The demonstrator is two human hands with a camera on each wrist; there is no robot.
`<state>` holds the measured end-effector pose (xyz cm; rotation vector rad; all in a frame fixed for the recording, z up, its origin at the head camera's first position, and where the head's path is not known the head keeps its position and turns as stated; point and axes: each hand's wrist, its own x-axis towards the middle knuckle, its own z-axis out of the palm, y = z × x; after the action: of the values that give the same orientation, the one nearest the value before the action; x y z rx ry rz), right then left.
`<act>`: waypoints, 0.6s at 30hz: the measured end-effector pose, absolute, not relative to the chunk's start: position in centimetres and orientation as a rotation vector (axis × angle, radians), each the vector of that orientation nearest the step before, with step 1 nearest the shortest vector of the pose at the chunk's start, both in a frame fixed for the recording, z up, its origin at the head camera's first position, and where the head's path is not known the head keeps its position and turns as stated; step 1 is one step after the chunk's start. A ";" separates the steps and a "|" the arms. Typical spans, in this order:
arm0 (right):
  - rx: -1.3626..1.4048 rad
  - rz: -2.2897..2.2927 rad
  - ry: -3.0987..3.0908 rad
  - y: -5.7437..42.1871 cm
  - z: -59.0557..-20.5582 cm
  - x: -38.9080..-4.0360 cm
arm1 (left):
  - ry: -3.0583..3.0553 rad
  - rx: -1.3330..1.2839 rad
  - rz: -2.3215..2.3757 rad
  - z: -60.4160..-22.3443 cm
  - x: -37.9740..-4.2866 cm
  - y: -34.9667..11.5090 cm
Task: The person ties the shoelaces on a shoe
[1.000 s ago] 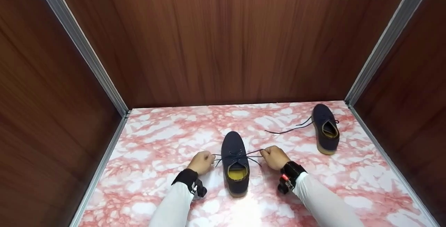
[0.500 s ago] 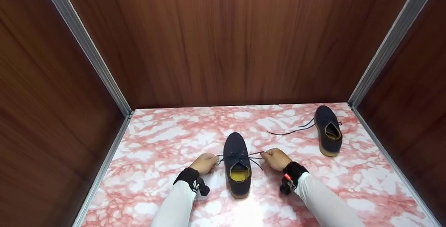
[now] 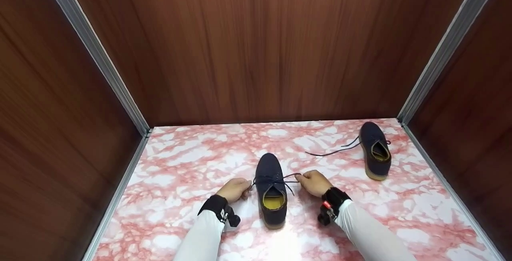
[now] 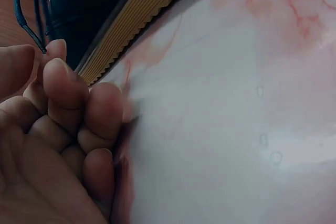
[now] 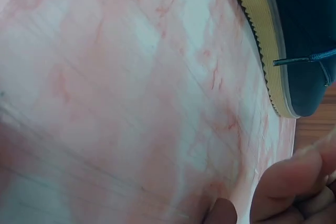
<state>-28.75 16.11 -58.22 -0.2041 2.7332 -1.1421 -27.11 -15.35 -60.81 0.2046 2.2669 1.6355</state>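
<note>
A dark navy shoe (image 3: pixel 269 169) with a yellow insole stands in front of me, toe pointing away, its shoelace (image 3: pixel 272 180) crossed in a bow over the opening. Close to the shoe's left side is my left hand (image 3: pixel 234 189), fingers curled; in the left wrist view the lace tip (image 4: pixel 42 46) meets its thumb and index finger, seemingly pinched. To the right, my right hand (image 3: pixel 316 182) pinches a lace loop drawn out sideways. A free lace end (image 5: pixel 291 61) hangs beside the sole in the right wrist view, where that hand's grip is mostly cut off.
A matching shoe (image 3: pixel 375 153) stands at the back right, one long lace (image 3: pixel 332 152) trailing left from it. The red-and-white marbled tabletop (image 3: pixel 180 165) is bounded by brown wood-grain panels (image 3: pixel 256 53) and metal corner rails (image 3: pixel 440 49).
My left hand has moved right, closer to the shoe, and the lace on that side has slackened. The free lace end on the right has shortened; my right hand keeps hold of the loop.
</note>
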 end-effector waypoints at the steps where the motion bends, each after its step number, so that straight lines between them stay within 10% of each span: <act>1: -0.208 -1.143 2.724 16.1 -58.2 -28.8 | 2.261 0.201 1.642 -60.8 -27.1 -15.3; 18: -0.213 -1.319 2.548 17.1 -57.2 -28.5 | 2.334 -0.027 1.695 -59.6 -26.3 -15.5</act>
<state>-28.46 17.10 -57.25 -0.2128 2.5477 -1.3193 -26.28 -15.46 -59.64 -0.0267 2.3337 1.6951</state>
